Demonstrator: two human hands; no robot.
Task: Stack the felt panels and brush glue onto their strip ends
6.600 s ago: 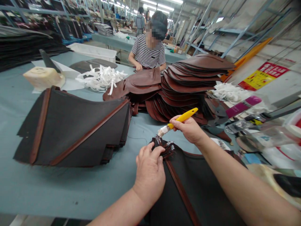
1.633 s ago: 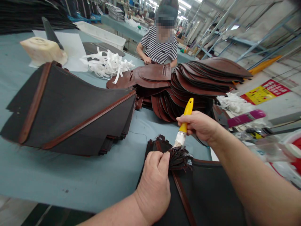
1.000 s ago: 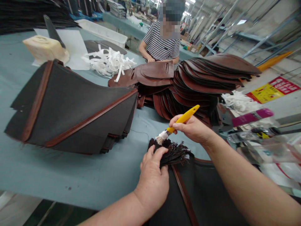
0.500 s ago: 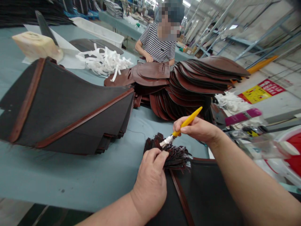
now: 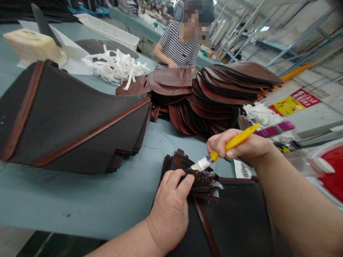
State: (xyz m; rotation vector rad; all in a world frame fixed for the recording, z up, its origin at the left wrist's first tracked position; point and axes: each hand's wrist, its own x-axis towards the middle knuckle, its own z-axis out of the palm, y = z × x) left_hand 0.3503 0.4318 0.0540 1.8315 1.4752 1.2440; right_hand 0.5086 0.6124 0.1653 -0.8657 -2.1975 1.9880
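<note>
My right hand (image 5: 235,145) is closed round the yellow handle of a paintbrush (image 5: 237,139). Its white-coated bristles touch the ragged layered edges (image 5: 200,182) of a stack of dark pieces. With bent fingers, my left hand (image 5: 174,203) grips those bunched edges just in front of the bristles. The stack of dark panels (image 5: 238,214), crossed by reddish-brown strips, lies beneath both hands. To the left rests another stack of dark panels (image 5: 88,117) with similar brown strips.
Brown leather-like pieces (image 5: 225,85) are piled beyond my hands. White ribbon scraps (image 5: 115,66), a yellowish block (image 5: 34,46) and a long white tray (image 5: 107,30) stand farther back. A person in a striped shirt (image 5: 177,43) is across the table. A red-filled tub (image 5: 329,175) is at right.
The brush and my right hand have moved right, and the handle leans lower. My left hand keeps its grip on the edges. The whole view has shifted slightly.
</note>
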